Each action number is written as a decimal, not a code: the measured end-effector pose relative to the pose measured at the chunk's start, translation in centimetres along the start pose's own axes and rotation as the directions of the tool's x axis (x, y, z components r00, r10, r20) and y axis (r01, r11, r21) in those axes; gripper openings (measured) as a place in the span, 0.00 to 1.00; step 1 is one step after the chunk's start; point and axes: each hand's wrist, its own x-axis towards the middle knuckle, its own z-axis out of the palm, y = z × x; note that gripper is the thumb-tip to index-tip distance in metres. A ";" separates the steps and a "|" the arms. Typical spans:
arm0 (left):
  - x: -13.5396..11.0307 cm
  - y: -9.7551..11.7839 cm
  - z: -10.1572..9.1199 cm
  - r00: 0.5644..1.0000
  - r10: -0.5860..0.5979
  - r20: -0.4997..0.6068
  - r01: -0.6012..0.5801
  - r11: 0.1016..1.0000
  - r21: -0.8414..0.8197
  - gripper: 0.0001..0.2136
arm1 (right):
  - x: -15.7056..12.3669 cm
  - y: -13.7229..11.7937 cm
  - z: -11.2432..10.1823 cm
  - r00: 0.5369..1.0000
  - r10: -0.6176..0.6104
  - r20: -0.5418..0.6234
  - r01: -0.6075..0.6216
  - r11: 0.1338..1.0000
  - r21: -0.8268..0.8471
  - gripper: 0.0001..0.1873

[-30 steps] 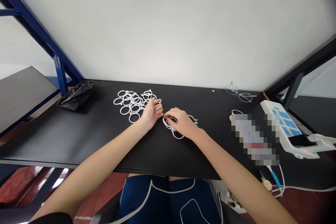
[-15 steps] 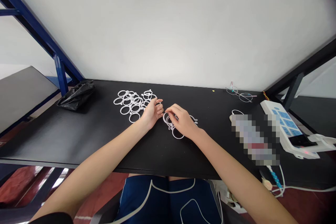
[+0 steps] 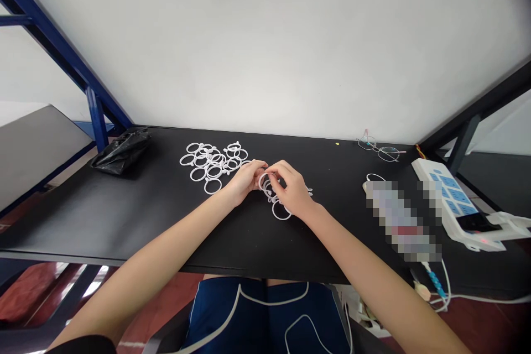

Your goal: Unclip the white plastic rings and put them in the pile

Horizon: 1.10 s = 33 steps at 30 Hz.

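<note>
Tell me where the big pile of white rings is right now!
In the head view, the big pile of white rings lies left of centre on the black table, between the black bag and the person's left hand.

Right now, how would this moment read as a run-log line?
right hand: pinching ring | left hand: beside ring, contact unclear | ring pile: on table, left | glasses: on table, right

Thin white rings, small knobs visible on several. Larger pile (image 3: 214,166) left: flat, overlapping. 1 held ring (image 3: 260,181): tilted, at fingertips of right hand (image 3: 291,191). Smaller cluster (image 3: 271,199) just below, overlapping, partly hidden.
</note>
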 end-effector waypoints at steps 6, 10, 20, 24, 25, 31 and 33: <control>-0.3 -0.1 -0.1 0.992 0.040 0.123 -0.053 0.993 0.103 0.19 | -0.1 0.3 0.2 0.996 0.019 -0.083 -0.019 1.000 -0.004 0.06; -0.5 0.0 0.1 0.992 0.045 0.117 -0.065 0.983 0.169 0.20 | -0.1 0.4 0.2 0.993 0.017 -0.114 -0.018 1.000 -0.008 0.06; -0.8 0.2 0.6 0.991 0.059 0.116 -0.087 0.964 0.253 0.18 | -0.2 0.3 0.0 0.989 0.050 -0.139 -0.049 0.999 0.008 0.07; -0.8 0.2 0.6 0.991 0.059 0.118 -0.089 0.959 0.268 0.19 | -0.3 0.4 0.1 0.985 0.045 -0.165 -0.045 0.999 -0.002 0.07; -0.8 0.2 0.6 0.991 0.059 0.118 -0.089 0.959 0.268 0.19 | -0.3 0.4 0.2 0.985 0.047 -0.167 -0.049 0.999 -0.004 0.07; -0.5 -0.1 0.5 0.984 0.103 0.147 -0.138 0.957 0.256 0.17 | -0.3 0.4 0.2 0.982 0.080 -0.173 -0.085 0.996 -0.021 0.08; -0.5 -0.1 0.4 0.983 0.107 0.146 -0.143 0.953 0.266 0.16 | -0.3 0.3 0.1 0.980 0.082 -0.181 -0.087 0.996 -0.019 0.08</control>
